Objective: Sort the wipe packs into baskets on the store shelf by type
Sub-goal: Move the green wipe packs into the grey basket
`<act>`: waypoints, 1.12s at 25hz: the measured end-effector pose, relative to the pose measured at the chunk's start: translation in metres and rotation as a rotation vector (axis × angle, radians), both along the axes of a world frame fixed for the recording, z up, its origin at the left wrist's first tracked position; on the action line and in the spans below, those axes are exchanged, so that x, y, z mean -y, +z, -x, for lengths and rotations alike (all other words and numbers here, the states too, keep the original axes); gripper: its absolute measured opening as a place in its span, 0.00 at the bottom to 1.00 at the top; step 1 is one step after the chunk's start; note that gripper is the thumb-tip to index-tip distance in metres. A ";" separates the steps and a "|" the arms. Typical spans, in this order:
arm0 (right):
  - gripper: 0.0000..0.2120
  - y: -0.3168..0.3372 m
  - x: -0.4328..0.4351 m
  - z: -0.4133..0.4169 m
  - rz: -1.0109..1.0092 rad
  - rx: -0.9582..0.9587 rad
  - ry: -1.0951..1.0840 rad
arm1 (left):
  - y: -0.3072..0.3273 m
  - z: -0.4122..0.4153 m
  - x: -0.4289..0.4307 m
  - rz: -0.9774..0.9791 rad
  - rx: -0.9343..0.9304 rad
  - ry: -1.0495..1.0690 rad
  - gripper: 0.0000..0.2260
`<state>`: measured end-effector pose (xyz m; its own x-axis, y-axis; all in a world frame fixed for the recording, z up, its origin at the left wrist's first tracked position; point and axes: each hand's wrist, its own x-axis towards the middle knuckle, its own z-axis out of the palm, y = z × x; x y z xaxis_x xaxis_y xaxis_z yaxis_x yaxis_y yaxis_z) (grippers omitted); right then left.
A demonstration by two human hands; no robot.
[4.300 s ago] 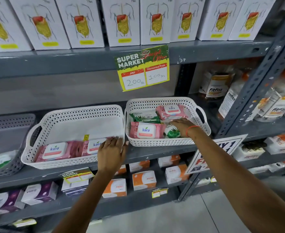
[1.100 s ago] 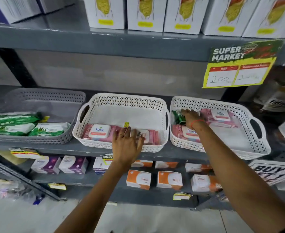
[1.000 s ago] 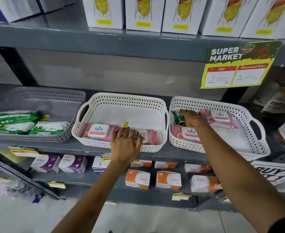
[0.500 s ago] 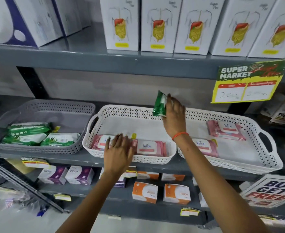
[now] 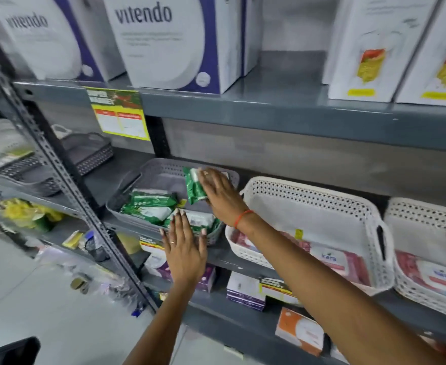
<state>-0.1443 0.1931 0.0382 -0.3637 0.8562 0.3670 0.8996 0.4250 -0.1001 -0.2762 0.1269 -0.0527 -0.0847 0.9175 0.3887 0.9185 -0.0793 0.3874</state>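
Note:
My right hand (image 5: 220,194) holds a green wipe pack (image 5: 194,187) upright over the grey basket (image 5: 153,168), near its back right corner. Several green packs (image 5: 148,206) lie in that basket. My left hand (image 5: 183,247) is flat with fingers spread against the basket's front rim, fingertips touching a green pack there. To the right stands a white basket (image 5: 308,198) holding pink wipe packs (image 5: 335,259). Another white basket (image 5: 427,214) with pink packs (image 5: 443,277) sits at the far right.
A slotted metal upright (image 5: 66,185) crosses the left side. Dark baskets (image 5: 90,151) sit on the shelf behind it. White boxes (image 5: 169,40) fill the shelf above, and small boxes (image 5: 245,291) line the shelf below. A price sign (image 5: 119,114) hangs from the upper shelf edge.
My right hand lifted a green pack out of the right white basket and carried it left over the grey basket. My left hand shifted from the middle basket to the grey one.

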 end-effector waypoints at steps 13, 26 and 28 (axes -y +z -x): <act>0.19 0.021 -0.006 0.004 0.437 -0.171 -0.025 | 0.004 -0.004 -0.002 -0.024 0.003 0.029 0.30; 0.12 -0.001 0.153 -0.216 -0.011 -0.646 -0.583 | 0.018 -0.166 0.078 -0.021 -0.152 -0.453 0.28; 0.15 -0.013 0.178 -0.253 -0.114 -0.661 -0.726 | 0.015 -0.167 0.078 -0.040 -0.146 -0.450 0.26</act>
<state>0.1082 0.0147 0.0255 0.5436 0.7375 0.4009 0.7236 -0.1697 -0.6691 -0.1095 0.0487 -0.0378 0.3762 0.8343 0.4029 0.8339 -0.4944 0.2451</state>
